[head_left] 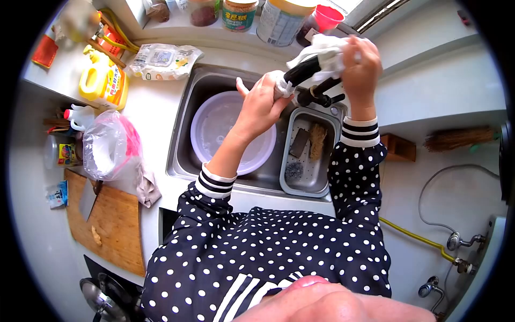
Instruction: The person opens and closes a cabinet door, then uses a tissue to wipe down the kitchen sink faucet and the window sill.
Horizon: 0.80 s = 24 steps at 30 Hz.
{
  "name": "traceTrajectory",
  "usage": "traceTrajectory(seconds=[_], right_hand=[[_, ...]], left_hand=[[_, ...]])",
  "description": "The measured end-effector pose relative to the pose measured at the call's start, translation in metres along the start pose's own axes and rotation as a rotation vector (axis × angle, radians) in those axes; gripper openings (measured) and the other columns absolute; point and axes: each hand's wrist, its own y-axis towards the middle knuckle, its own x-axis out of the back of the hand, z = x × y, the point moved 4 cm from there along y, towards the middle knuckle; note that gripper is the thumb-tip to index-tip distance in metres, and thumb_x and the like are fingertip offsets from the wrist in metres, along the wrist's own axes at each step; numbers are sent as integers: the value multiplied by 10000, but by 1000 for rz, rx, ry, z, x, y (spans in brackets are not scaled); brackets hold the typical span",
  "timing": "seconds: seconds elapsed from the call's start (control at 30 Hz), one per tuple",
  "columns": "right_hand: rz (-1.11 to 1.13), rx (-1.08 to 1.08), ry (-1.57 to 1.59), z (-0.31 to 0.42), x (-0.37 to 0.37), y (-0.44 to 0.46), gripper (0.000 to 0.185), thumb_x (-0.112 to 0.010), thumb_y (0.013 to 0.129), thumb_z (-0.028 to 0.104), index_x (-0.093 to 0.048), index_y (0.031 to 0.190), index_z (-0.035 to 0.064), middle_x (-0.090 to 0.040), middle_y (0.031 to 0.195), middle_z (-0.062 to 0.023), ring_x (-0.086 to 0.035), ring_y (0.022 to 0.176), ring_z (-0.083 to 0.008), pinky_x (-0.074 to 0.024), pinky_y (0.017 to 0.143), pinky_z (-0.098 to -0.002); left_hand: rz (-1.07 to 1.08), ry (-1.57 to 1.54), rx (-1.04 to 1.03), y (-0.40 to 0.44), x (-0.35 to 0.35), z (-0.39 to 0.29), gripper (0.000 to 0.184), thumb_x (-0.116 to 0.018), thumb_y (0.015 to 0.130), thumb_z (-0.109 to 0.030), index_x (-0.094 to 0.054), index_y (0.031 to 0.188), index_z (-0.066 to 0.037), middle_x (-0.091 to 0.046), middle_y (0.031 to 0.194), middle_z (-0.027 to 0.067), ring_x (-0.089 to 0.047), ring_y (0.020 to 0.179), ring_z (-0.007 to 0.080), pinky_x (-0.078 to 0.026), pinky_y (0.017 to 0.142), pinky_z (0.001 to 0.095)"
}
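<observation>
Both hands, left [260,107] and right [360,67], part-closed on white cloth [327,53] around black faucet [304,71]; pale basin [214,126] in sink below left hand.

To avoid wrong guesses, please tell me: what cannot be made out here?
Head view: part of the black faucet, behind the white cloth.
Head view: fingertips of the right hand, blurred.
Head view: small print on the yellow jug, too small.
Head view: metal cookware, cut by bottom edge.

White cloth [328,52], crumpled, wrapped against black faucet [303,71], angled above sink [257,188].
</observation>
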Motion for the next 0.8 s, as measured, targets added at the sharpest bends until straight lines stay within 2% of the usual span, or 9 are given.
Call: traceTrajectory(seconds=[0.1, 0.13, 0.2, 0.3, 0.37, 0.57, 0.63, 0.73, 0.8], right_hand=[[-54, -262, -114, -32, 15, 0, 132, -588, 779, 167, -650, 794, 51, -636, 740, -102, -595, 690, -246, -464, 657, -346], [-144, 1, -125, -18, 21, 4, 155, -591, 794, 197, -643, 821, 53, -639, 790, -87, -591, 738, -244, -454, 690, -351], [-139, 250, -81, 20, 19, 1, 139, -597, 796, 198, -639, 854, 80, -630, 835, -60, -588, 815, -226, -425, 774, -358], [286, 277, -53, 80, -3, -19, 250, -595, 788, 322, -635, 954, 139, -621, 969, 2, -558, 959, -159, -215, 1018, -421], [376, 366, -181, 90, -22, -35, 295, -551, 785, 394, -645, 894, 136, -606, 858, 20, -556, 889, -141, -233, 1009, -412], [107, 332, -87, 33, -2, -4, 144, -507, 823, 199, -629, 779, 136, -599, 738, -7, -569, 688, -172, -382, 853, -363], [278, -201, 289, -18, -5, 2, 131, -545, 802, 260, -600, 757, 151, -587, 696, 9, -555, 704, -159, -370, 832, -374], [-96, 88, -21, 11, -13, -15, 169, -469, 835, 157, -618, 758, 138, -580, 711, -6, -547, 689, -185, -361, 809, -377], [-73, 200, -36, 58, -16, -24, 143, -507, 786, 235, -608, 728, 153, -560, 704, 22, -539, 745, -171, -266, 945, -455]], left_hand=[[41, -6, 32, -2, 5, 1, 402, -605, 813, -265, -442, 1142, -100, -574, 1050, 78, -527, 1020, 259, 2, 940, 652], [51, 0, 31, -2, 6, -1, 407, -608, 809, -267, -444, 1143, -101, -565, 1067, 76, -516, 1037, 255, -4, 937, 655], [17, 33, 9, 3, 8, -7, 434, -618, 792, -285, -445, 1146, -104, -554, 1077, 69, -500, 1059, 254, -29, 922, 670], [-37, 81, -49, 10, 4, -14, 468, -636, 750, -321, -469, 1129, -104, -543, 1064, 56, -479, 1073, 261, -83, 890, 695], [-83, 161, -89, 12, -6, -13, 410, -625, 756, -289, -499, 1093, -94, -540, 1062, 59, -486, 1049, 265, -81, 893, 692], [39, 51, -24, 22, 0, -23, 268, -586, 803, -241, -510, 999, -76, -567, 920, 57, -524, 943, 261, -59, 912, 673], [2, 32, -15, 20, 2, -22, 242, -582, 812, -240, -505, 975, -78, -564, 870, 58, -531, 909, 262, -54, 923, 659], [-22, 57, -19, 17, 3, -17, 249, -585, 814, -241, -499, 985, -82, -564, 889, 60, -526, 925, 269, -52, 923, 655], [-13, 125, -125, 15, 0, -14, 241, -576, 801, -182, -533, 1009, -69, -581, 964, 89, -522, 968, 286, -61, 918, 659]])
